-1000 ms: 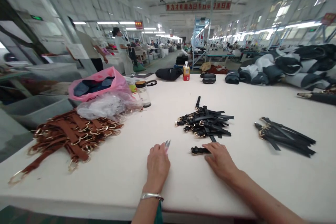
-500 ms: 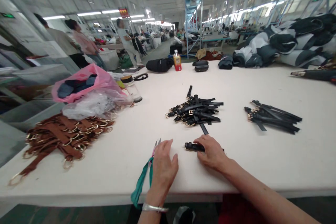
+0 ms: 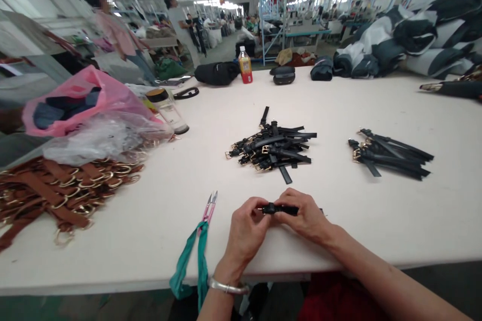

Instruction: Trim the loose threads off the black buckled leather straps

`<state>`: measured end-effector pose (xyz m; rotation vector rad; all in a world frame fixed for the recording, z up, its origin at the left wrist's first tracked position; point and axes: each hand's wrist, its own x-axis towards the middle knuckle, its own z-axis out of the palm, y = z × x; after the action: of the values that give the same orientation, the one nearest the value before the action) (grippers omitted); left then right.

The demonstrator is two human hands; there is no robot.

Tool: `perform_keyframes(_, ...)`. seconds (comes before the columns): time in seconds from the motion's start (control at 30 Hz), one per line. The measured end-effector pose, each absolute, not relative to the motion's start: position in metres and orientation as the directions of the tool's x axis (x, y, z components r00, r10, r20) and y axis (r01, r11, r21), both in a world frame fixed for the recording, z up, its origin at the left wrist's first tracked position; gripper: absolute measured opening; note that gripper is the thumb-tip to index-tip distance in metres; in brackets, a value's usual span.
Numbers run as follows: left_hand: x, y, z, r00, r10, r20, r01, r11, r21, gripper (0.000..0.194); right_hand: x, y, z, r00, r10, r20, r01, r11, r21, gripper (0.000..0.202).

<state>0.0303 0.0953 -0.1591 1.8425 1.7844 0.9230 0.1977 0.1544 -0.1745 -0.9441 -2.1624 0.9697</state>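
Both hands meet near the table's front edge on one black buckle strap (image 3: 286, 209). My left hand (image 3: 248, 228), with a silver bangle at the wrist, pinches its buckle end. My right hand (image 3: 307, 215) grips the strap's middle, hiding much of its length. Left of my hands lie thread snips (image 3: 208, 210) with pink handles wrapped in green cloth, touched by neither hand. Beyond my hands is a heap of black buckle straps (image 3: 276, 145) with gold buckles. A smaller bunch of similar straps (image 3: 391, 155) lies to the right.
Brown straps with metal rings (image 3: 68, 190) pile up at the left, beside a pink plastic bag (image 3: 113, 95) and a clear jar (image 3: 171, 113). A drink bottle (image 3: 246, 66), a black pouch (image 3: 216, 73) and a dark case (image 3: 283, 75) line the far edge. Dark rolls (image 3: 406, 45) are stacked back right.
My left hand has moved right, away from beside the snips, and now pinches the strap's buckle end. My right hand stays on the strap. The camera view has tilted down.
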Motion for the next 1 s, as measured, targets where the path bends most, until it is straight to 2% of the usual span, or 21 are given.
perform_keyframes(0.23,0.037,0.088,-0.155,0.036,0.995,0.094,0.696,-0.092,0.712,0.008,0.214,0.144,-0.172,-0.613,0.777,0.146,0.441,0.489,-0.752,0.019)
perform_keyframes(0.33,0.038,0.084,-0.157,0.064,0.994,0.084,0.696,-0.105,0.710,0.007,0.216,0.139,-0.175,-0.599,0.779,0.185,0.470,0.529,-0.706,0.019)
perform_keyframes(0.47,0.041,0.080,-0.163,0.012,0.995,0.099,0.716,-0.077,0.694,0.004,0.216,0.134,-0.180,-0.625,0.733,0.268,0.444,0.617,-0.650,0.014)
perform_keyframes(0.6,0.045,0.078,-0.168,-0.028,0.993,0.114,0.729,-0.058,0.682,0.004,0.213,0.132,-0.182,-0.615,0.736,0.285,0.436,0.618,-0.654,0.009)
perform_keyframes(0.8,0.043,0.079,-0.173,-0.032,0.991,0.128,0.727,-0.065,0.684,0.007,0.209,0.133,-0.171,-0.634,0.753,0.175,0.442,0.539,-0.717,0.010)
perform_keyframes(1.0,0.046,0.080,-0.171,-0.023,0.992,0.127,0.743,-0.068,0.666,0.008,0.203,0.134,-0.171,-0.675,0.727,0.130,0.479,0.565,-0.672,0.008)
